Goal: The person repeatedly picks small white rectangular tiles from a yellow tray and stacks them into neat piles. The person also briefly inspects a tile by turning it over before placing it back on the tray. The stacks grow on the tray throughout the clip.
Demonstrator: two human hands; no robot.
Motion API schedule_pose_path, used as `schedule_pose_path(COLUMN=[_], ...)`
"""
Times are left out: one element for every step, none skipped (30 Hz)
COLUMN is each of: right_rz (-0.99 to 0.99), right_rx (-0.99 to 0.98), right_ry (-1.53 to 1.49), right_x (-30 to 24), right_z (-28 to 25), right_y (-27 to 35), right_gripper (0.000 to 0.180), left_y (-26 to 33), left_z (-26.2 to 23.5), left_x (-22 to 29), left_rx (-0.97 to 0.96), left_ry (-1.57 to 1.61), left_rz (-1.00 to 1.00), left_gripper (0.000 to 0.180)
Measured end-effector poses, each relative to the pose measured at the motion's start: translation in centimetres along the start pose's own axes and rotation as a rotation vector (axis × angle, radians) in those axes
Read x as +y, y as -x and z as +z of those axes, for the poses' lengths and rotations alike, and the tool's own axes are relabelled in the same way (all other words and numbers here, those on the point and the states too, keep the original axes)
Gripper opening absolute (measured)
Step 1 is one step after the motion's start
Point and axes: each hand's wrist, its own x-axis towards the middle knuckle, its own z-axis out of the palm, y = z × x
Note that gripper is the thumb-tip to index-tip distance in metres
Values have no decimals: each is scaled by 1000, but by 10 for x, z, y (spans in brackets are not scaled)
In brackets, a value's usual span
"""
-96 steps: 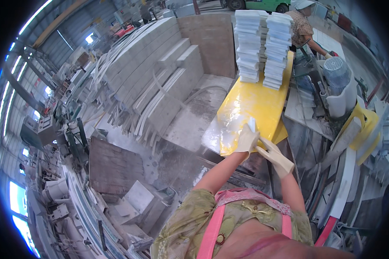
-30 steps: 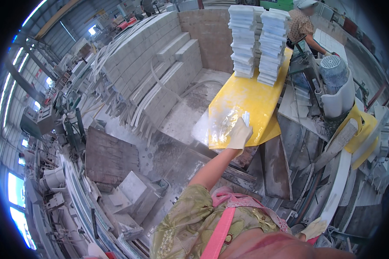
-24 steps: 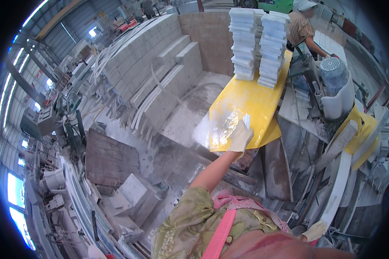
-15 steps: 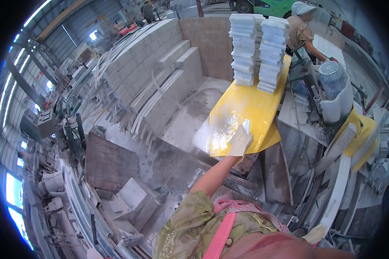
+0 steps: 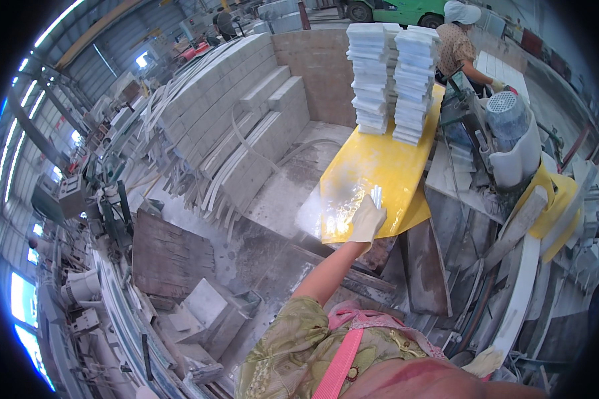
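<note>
- Left hand [image 5: 367, 219], in a pale work glove, is stretched out over the near end of the yellow table [image 5: 386, 166]. Fingers are closed round a small white tile [image 5: 376, 197] that stands up past the fingertips.
- That tile sits just above the wet, shiny patch at the near edge of the yellow table, close to the corner.
- Right hand [image 5: 484, 362], also gloved, is low at the right of the view, beside the person's body. Only a bit shows; cannot tell if it is open, closed or holding anything.
- Two tall stacks of white tiles [image 5: 393, 83] stand side by side at the far end of the yellow table, well apart from the left hand.
- Another person [image 5: 460, 41] in a white cap stands past the stacks, at a machine with a grey motor [image 5: 507, 116].
- Left of the table: stepped rows of grey stone blocks [image 5: 246, 126] with pale curved strips leaning on them.
- Floor around is dusty, with slabs and offcuts [image 5: 206, 309] lying below the left forearm.
</note>
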Motion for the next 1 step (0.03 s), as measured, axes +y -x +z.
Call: schedule_pose_path(right_rz=[-4], right_rx=[14], right_ry=[-3], right_x=[1], right_z=[1], right_y=[1], right_gripper=[57], left_y=[0], left_z=[0], left_x=[-1], left_rx=[3], left_ry=[7], left_rz=[3], left_gripper=[45])
